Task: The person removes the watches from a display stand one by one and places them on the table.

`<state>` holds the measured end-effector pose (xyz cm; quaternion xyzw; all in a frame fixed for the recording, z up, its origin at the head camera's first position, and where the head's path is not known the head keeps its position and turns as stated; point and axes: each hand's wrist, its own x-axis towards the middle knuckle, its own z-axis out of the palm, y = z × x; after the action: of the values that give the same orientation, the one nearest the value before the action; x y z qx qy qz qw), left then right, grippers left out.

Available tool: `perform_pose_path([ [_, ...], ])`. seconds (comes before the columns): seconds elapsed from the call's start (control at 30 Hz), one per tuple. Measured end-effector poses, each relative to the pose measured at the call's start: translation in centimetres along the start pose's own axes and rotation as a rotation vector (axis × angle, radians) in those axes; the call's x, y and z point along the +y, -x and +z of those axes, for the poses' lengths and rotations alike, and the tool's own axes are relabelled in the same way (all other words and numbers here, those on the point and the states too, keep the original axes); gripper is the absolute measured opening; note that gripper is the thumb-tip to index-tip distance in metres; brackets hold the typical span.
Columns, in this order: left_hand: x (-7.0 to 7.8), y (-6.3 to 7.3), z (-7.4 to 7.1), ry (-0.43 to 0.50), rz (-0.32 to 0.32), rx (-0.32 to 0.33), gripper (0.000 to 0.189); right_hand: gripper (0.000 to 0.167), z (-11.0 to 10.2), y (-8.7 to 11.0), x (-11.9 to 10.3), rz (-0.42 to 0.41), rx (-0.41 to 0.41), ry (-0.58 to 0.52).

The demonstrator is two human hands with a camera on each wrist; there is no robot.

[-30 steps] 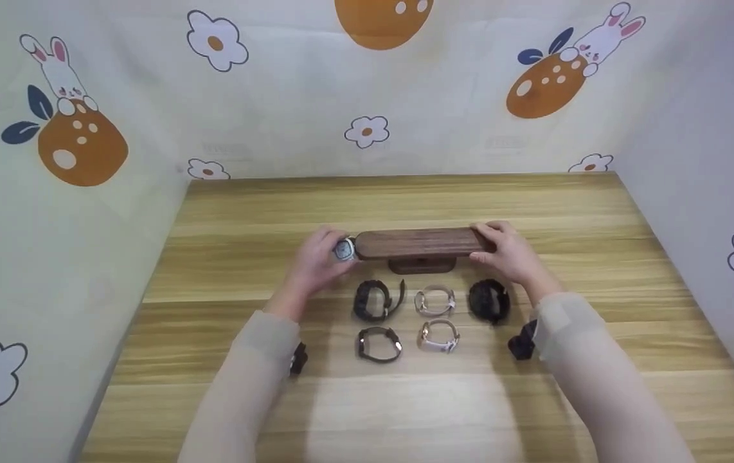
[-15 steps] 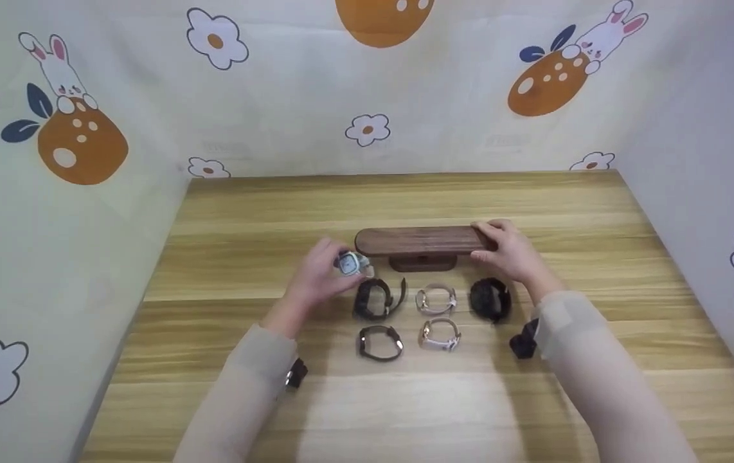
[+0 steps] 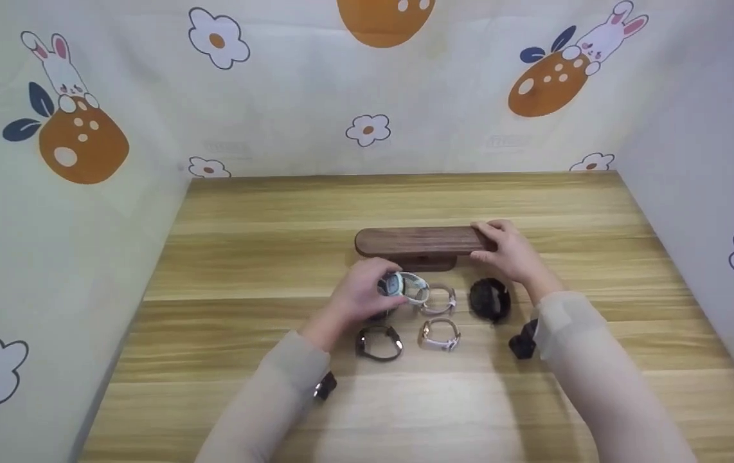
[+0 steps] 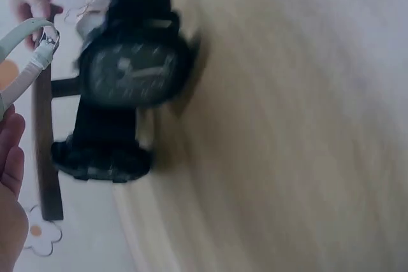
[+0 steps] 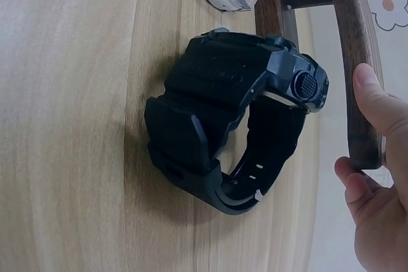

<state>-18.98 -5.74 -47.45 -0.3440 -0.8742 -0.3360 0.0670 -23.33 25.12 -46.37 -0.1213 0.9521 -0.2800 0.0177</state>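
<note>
My left hand [image 3: 362,292] holds a pale watch [image 3: 414,287] with a light strap above the table, in front of the wooden watch stand [image 3: 418,242]. In the left wrist view, that pale strap [image 4: 29,71] is buckled into a loop. My right hand [image 3: 513,256] grips the right end of the dark brown stand, thumb and fingers around its bar in the right wrist view. Beneath the left hand, a black watch is mostly hidden in the head view. The left wrist view, blurred, has a dark watch [image 4: 131,71] with a squarish dial close by.
On the wood-grain table [image 3: 251,257] lie a chunky black watch [image 3: 490,300], a pinkish watch [image 3: 444,301], a white-strapped watch [image 3: 441,335] and a slim dark watch [image 3: 380,344]. Printed cloth walls [image 3: 290,96] stand at the back and sides.
The left hand has carried the pale watch from the stand's left end, right and toward the front, over the lying watches. The right hand has stayed on the stand.
</note>
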Motion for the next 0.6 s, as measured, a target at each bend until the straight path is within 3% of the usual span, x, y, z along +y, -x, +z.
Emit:
perform_pose_path([
  [0.17,0.5,-0.3,1.0,-0.015,0.044,-0.030,0.047,0.064,0.0,0.0,-0.1,0.019,-0.010,-0.020],
  [0.4,1.4,-0.6,2.1,-0.015,-0.003,-0.150,0.048,0.065,0.0,0.0,-0.1,0.012,-0.004,-0.040],
  [0.6,2.4,-1.0,3.1,-0.002,-0.026,-0.192,0.049,0.064,0.0,0.0,0.0,-0.004,0.011,-0.030],
])
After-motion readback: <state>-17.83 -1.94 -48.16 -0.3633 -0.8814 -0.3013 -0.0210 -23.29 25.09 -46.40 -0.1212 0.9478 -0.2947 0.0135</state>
